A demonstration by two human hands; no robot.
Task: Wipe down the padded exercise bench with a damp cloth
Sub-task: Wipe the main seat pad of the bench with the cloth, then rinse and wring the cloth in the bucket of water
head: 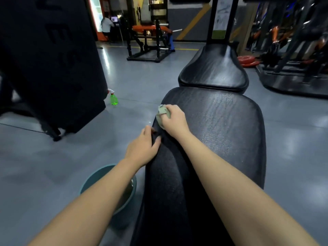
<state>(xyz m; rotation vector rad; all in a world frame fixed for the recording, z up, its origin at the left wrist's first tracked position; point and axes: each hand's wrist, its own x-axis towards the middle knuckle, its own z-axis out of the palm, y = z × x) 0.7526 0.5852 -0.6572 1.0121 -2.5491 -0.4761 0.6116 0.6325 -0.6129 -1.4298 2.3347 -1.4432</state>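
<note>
A long black padded bench [221, 132] runs away from me, with a separate black seat pad [214, 68] beyond it. Wet streaks shine on both pads. My right hand [174, 120] grips a bunched pale green cloth [162, 112] and presses it on the bench's left edge. My left hand [143, 148] holds the same left edge just nearer to me, thumb on top of the padding and fingers curled over the side.
A teal bucket [92, 178] stands on the grey floor left of the bench, under my left forearm. A green spray bottle [113, 98] sits on the floor by a large black machine [51, 68]. More gym machines and red weight plates [247, 61] stand behind and right.
</note>
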